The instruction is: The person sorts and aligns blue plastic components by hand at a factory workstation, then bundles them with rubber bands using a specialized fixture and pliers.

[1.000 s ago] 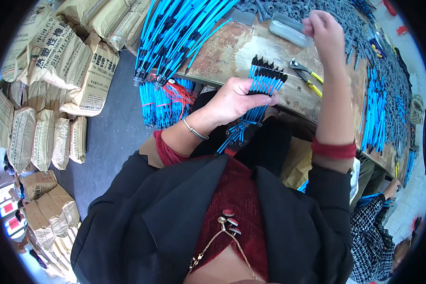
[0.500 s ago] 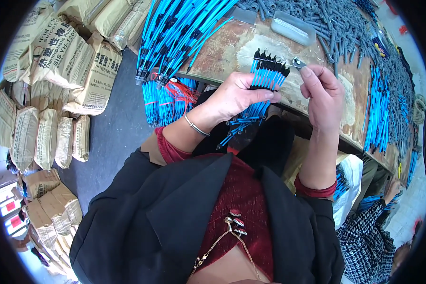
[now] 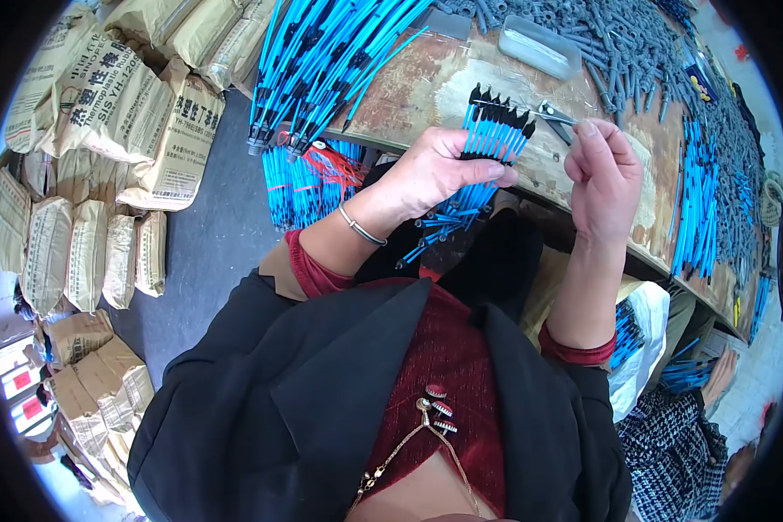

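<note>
My left hand (image 3: 448,174) is closed round a row of blue sticks (image 3: 487,146) with black pointed tips, lined up side by side like a comb. Across the tips runs a thin, straight, pale needle-like rod (image 3: 506,106). It reaches toward my right hand (image 3: 605,174), which is held up to the right with thumb and forefinger pinched together at its end. Fine detail between those fingertips is too small to make out. Just left of the right fingertips, a small metal cutting tool (image 3: 554,113) lies on the worn table (image 3: 409,87). More blue sticks (image 3: 457,217) hang below my left hand.
Long blue sticks (image 3: 331,61) lie at the table's far left, bundles (image 3: 300,187) below. Grey plastic parts (image 3: 618,52) are heaped at the back beside a clear tray (image 3: 539,48). Blue sticks (image 3: 696,200) lie right. Paper sacks (image 3: 104,96) stand left; a co-worker's sleeve (image 3: 674,452) shows lower right.
My right hand has shifted slightly right, away from the black tips. The pale rod now sticks out less on their left side. My left hand keeps its hold on the row.
</note>
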Demonstrator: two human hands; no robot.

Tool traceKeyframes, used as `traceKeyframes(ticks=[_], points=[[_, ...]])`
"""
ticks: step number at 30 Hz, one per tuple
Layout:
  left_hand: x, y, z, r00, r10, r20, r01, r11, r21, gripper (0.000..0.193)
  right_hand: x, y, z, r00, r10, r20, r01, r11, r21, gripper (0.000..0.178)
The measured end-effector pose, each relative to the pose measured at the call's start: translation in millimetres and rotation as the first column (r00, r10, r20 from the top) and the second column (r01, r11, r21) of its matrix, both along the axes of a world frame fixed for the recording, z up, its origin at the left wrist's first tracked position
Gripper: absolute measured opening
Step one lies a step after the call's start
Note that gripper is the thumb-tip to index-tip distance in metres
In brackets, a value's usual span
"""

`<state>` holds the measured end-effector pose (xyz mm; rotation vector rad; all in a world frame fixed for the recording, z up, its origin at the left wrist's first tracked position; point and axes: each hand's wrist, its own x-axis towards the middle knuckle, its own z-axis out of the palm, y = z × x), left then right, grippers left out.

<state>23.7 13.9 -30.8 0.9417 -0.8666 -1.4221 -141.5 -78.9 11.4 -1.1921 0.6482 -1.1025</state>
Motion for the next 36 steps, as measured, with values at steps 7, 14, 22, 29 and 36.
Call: traceKeyframes(ticks=[7,14,22,29,36], points=[[0.2,-0.4,1.8,1.000,-0.010,-0.012,0.010,1.000,0.002,0.020,-0.9,-3.1,1.6,0.996,0.007,0.089,-0.013,0.998,0.068,0.008],[1.8,-0.2,0.4,0.998,-0.021,-0.053,0.020,1.000,-0.016,0.021,0.7,-5.1,6.9,0.997,0.026,0.076,-0.030,0.998,0.050,0.007],[9.4,1.9,2.1,0.995,-0.100,-0.022,0.099,0.995,-0.014,0.022,7.2,0.4,13.6,1.000,-0.005,0.030,0.006,0.998,-0.057,0.007],[5.4,2.6,3.7,0.999,-0.040,0.031,0.040,0.999,-0.027,0.020,5.8,16.9,6.0,1.000,-0.007,-0.013,0.006,0.991,-0.134,0.009],[-1.0,5.0,-6.7,0.973,-0.001,0.229,0.034,0.990,-0.139,0.016,-5.7,19.0,7.1,1.000,-0.010,0.011,0.011,0.999,-0.031,0.010]])
